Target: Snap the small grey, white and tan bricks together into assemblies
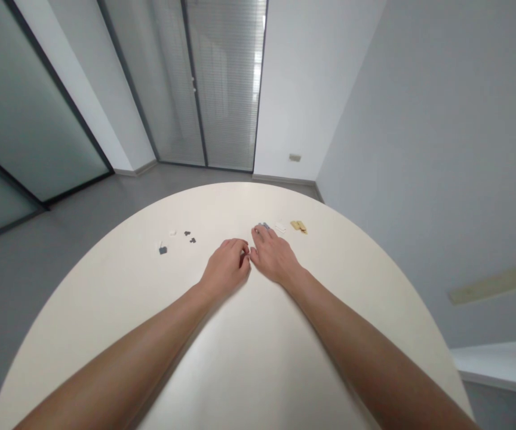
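Observation:
My left hand rests over the middle of the white table, its fingers curled and the fingertips pressed together. Whatever they pinch is too small or hidden to make out. Close beside it, my right hand has its fingers stretched forward and the thumb apart, pointing towards the left fingertips. Those right fingers reach small grey pieces, partly covering them; I cannot tell whether any is gripped. Just right of these lie small white pieces, and beyond them a little group of tan pieces.
On the round white table, several small dark pieces lie to the left, near a blue-grey piece and a small white piece. A grey wall stands at the right; glass panels stand behind the table.

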Motion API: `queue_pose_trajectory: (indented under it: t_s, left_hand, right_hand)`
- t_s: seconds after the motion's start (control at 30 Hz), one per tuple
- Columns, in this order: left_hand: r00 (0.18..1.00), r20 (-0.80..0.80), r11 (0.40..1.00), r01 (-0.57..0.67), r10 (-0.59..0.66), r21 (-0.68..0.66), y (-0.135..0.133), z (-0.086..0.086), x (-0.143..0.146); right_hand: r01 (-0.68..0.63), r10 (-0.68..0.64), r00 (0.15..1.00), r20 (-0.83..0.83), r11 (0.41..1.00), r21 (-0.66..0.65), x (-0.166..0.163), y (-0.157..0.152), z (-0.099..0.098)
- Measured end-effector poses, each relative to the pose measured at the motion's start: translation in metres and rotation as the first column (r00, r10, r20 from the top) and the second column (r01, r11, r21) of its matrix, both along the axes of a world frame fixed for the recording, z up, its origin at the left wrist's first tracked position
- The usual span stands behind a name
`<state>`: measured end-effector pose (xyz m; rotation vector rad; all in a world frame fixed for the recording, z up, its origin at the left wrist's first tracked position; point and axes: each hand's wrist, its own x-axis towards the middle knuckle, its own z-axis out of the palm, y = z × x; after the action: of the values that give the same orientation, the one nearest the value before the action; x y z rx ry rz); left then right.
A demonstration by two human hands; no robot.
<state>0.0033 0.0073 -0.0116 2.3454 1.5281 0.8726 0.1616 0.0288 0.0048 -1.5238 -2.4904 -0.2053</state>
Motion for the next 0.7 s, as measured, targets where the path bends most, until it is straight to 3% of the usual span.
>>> queue_pose_trajectory:
  t_s: [0.2, 0.43, 0.6, 0.7]
  left_hand:
    - [0.998, -0.032, 0.999, -0.051, 0.05, -0.011, 0.001, -0.003, -0.003]
    - [0.976, -0.128, 0.982, -0.165, 0.176, 0.09, 0.003, -0.003, -0.009]
    - [0.833, -0.259, 0.872, -0.452, 0.489, 0.191, 0.007, 0.003, -0.031]
    - [0.754, -0.301, 0.809, -0.571, 0.584, 0.14, 0.013, 0.003, -0.049]
  right_hand:
    - [-0.038, 0.037, 0.999, -0.023, 0.999, -0.024, 0.004, -0.014, -0.002]
    - [-0.076, 0.054, 0.972, -0.229, 0.993, -0.088, 0.019, -0.032, -0.013]
    - [-0.127, 0.097, 0.956, -0.278, 0.988, -0.09, 0.023, -0.033, -0.015]
    - [-0.126, 0.091, 0.951, -0.296, 0.987, -0.1, 0.023, -0.032, -0.014]
